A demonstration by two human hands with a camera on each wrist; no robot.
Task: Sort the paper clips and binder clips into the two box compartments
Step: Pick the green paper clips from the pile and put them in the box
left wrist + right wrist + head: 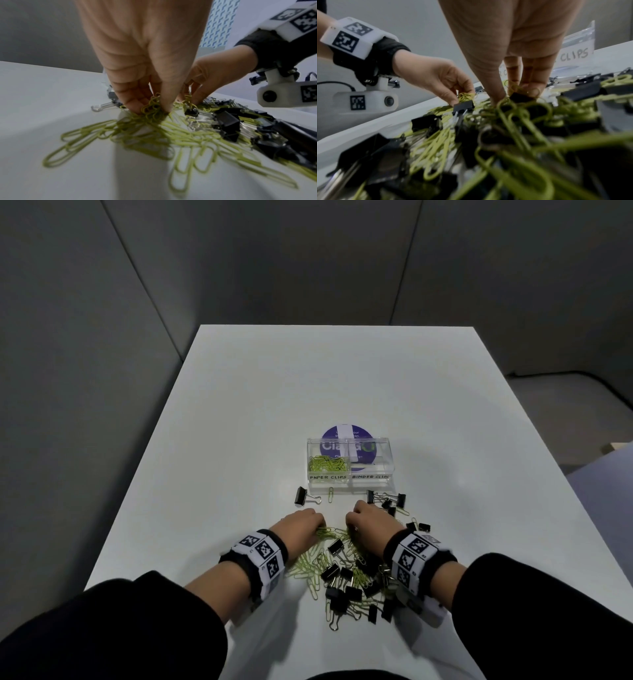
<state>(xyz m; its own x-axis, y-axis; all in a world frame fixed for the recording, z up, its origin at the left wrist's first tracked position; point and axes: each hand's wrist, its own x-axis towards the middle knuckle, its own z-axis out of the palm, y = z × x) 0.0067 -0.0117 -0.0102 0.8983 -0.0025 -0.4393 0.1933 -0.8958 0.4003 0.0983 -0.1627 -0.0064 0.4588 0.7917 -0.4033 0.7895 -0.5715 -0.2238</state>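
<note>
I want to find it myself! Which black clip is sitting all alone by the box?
Find the clear box mid-table, labelled PAPER CLIPS on its left half. Just below that corner lies the lone binder clip; the others sit clustered on the right or in the pile.

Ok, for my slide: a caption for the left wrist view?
Left hand pinches green paper clips from the mixed pile.

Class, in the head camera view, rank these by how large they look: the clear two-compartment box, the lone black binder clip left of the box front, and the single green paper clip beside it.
1. Clear box, by far the largest.
2. Lone binder clip.
3. Single paper clip, thinnest and smallest.
All three lie at a similar distance, so the order is sound.
</note>
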